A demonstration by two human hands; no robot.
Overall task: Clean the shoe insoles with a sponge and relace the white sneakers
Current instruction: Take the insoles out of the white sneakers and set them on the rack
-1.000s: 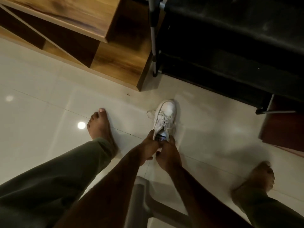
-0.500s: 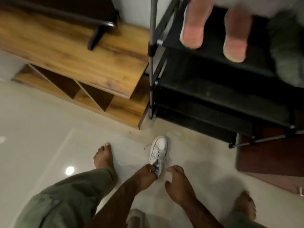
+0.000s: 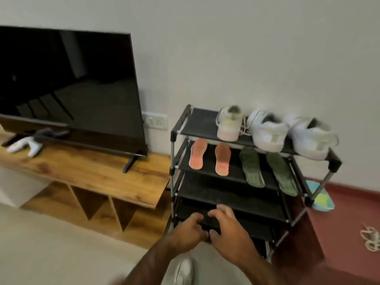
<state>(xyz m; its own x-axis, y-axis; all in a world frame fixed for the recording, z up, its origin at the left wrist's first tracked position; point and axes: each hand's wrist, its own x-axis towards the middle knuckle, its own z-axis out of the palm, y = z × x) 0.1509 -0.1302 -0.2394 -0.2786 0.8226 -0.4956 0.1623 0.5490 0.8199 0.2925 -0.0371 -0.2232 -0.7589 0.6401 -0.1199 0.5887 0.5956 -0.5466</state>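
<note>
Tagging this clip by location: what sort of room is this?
Probably a home living room: a flat-screen TV on a wooden console, beside a black shoe rack holding sneakers and insoles.

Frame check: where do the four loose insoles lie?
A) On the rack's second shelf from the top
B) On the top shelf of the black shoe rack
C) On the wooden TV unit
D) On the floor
A: the two orange-pink foam insoles and the two dark green insoles lie on the second shelf of the black metal-frame shoe rack, just beneath the three pale sneakers on top.
</note>
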